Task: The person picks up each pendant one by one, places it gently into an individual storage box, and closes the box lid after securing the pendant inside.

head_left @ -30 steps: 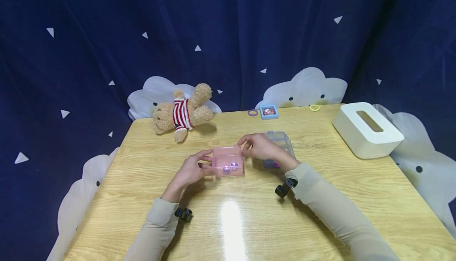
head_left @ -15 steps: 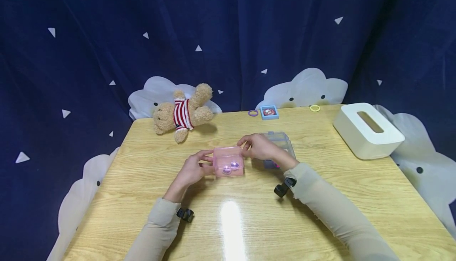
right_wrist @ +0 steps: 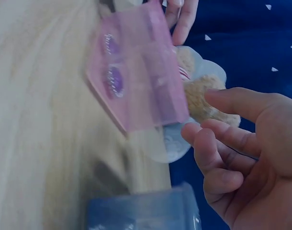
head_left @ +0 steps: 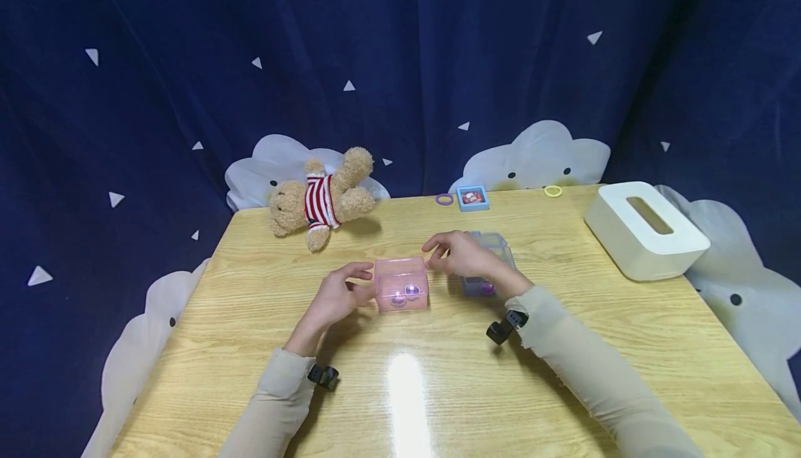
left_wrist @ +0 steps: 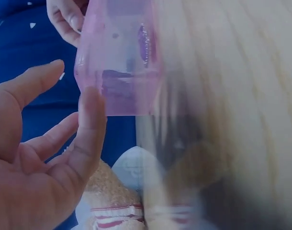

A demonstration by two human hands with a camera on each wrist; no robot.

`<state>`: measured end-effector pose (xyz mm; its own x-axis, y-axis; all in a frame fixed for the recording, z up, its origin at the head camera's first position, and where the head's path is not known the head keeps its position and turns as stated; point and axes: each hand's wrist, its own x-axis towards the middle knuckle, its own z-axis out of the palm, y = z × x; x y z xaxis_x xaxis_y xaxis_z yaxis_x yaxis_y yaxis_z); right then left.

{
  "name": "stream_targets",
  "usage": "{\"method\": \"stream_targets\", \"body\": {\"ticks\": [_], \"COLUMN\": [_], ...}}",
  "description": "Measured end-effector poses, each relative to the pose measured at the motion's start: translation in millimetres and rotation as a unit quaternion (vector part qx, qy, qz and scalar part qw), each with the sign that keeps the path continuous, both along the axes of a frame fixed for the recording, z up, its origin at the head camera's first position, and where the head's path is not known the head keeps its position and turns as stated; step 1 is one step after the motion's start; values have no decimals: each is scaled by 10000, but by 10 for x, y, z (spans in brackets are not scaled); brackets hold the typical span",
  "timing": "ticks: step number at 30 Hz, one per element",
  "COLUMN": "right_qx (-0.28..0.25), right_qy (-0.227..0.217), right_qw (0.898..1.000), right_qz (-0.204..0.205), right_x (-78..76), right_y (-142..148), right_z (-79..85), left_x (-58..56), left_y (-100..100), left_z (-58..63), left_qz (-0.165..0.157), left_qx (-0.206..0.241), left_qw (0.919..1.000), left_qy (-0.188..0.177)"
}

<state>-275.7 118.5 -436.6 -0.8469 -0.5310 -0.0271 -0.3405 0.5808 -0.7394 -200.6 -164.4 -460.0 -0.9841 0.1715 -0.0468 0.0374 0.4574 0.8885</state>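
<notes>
A clear pink plastic box [head_left: 400, 267] stands on the table between the two hands. Inside lie two purple oval pieces [right_wrist: 116, 82] with beaded or scalloped clear edges. At its left side is my left hand [head_left: 334, 297], fingers loosely spread; in the left wrist view one fingertip overlaps the box's edge, while the thumb is apart from it. My right hand [head_left: 463, 256] hovers just off the box's right side, its fingers slightly bent around nothing. Behind that hand and forearm, a clear bluish box [head_left: 494, 240] with a purple-pink item [head_left: 487, 289] inside is partly hidden.
A teddy bear [head_left: 322, 197] in a striped shirt lies at the back left. Along the back edge are a purple ring [head_left: 444, 199], a blue square case [head_left: 472, 198] and a yellow ring [head_left: 553, 192]. A white tissue box [head_left: 647, 229] stands at the right.
My right hand has drawn slightly right, away from the pink box, showing more of the purple-pink item. The left hand has hardly moved; its fingers look a little looser beside the box.
</notes>
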Motion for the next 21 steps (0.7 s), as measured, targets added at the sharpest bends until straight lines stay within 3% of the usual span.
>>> {"method": "stream_targets", "body": {"ticks": [4,8,16,21], "right_qx": [-49,-84,-227,-142], "right_qy": [-127,-106,111,261], "right_qw": [9996,9990,9971,9950], "right_qz": [-241,-434,-717,-958], "right_x": [-16,-39,-76,-127], "right_y": [105,233,495,688], "right_z": [83,134,187,196], "left_x": [-4,-16,-51,-88], "left_y": [34,106,358,545], "left_z": [74,142,219,259], "left_qz": [203,210,-77,-246], "left_qx": [-16,27,59,261], "left_qw": [9996,9990,9951,9950], "left_qy": [201,397,982,929]}}
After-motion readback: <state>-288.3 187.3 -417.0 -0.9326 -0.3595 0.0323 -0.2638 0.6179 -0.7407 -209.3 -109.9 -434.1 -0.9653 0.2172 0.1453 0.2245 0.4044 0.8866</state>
